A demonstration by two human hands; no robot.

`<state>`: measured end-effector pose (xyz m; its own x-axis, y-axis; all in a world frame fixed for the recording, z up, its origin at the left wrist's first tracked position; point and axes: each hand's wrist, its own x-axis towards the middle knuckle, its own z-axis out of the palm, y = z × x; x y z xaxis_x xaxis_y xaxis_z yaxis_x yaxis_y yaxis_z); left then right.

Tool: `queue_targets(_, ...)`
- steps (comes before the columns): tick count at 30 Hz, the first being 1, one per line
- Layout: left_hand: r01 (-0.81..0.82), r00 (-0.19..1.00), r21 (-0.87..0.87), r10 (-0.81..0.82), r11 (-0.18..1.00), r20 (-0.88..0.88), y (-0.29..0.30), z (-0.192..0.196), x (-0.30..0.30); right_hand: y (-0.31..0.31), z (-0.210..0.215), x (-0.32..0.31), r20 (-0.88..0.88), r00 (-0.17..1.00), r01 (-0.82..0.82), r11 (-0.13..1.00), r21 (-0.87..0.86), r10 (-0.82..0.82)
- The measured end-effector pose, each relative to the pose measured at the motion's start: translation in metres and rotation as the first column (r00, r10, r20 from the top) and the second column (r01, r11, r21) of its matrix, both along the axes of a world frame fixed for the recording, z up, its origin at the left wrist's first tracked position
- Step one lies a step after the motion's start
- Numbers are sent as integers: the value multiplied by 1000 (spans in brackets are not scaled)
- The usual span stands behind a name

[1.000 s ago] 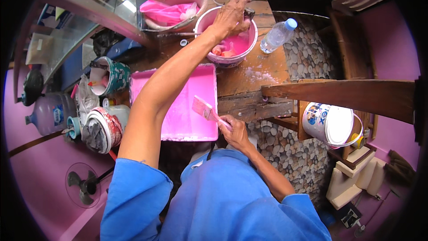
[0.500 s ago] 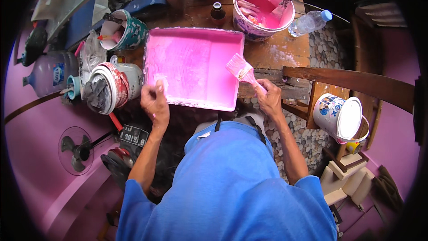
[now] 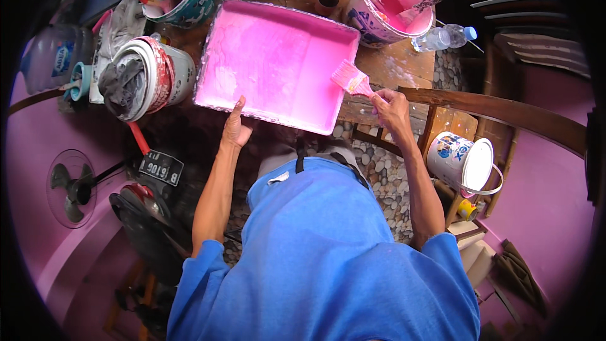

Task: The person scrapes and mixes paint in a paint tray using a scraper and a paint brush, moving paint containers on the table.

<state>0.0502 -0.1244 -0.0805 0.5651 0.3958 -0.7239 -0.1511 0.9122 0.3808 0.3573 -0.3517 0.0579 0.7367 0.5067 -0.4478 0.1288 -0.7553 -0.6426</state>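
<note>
A shallow rectangular paint tray [image 3: 259,69], coated inside with pink paint, lies at the near edge of a wooden table, turned slightly. My left hand [image 3: 237,127] grips its near rim, thumb on top and the other fingers mostly hidden below. In my right hand [image 3: 392,108] is a flat paintbrush [image 3: 351,79], held by its handle. Its pink-coated bristles point left, over the tray's right side. Beyond the tray's far right corner stands a white bucket [image 3: 367,24] of pink paint, with paint-smeared tools leaning in it.
A dark bottle [image 3: 327,1] stands behind the tray. Left are a teal bucket [image 3: 197,3] and a white bucket [image 3: 180,72] with grey plastic. A clear bottle [image 3: 435,40] lies at the right. A wooden chair rail [image 3: 499,105] and a lidded bucket [image 3: 449,156] are nearer.
The tray has turned clockwise a little and sits higher in view. My left hand has moved from the tray's left corner to its near rim. The brush stays in my right hand.
</note>
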Motion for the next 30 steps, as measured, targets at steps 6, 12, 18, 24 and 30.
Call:
queue_targets(6,-38,995,47,34,998,93,-3,7,1,-6,6,7,19,1000,14,997,-75,-13)
queue_targets(12,-66,992,55,59,996,116,-7,12,5,-11,28,5,45,996,85,987,-135,-79)
queue_targets(18,-36,975,40,26,999,221,-13,16,9,-39,20,1,287,955,-97,992,76,72)
queue_targets(24,161,968,-33,-151,986,199,-41,-8,6,-37,-3,-45,628,719,-413,910,41,298)
queue_targets(30,203,956,-60,-185,977,228,-52,8,22,-74,-15,-51,627,687,-439,897,-46,369)
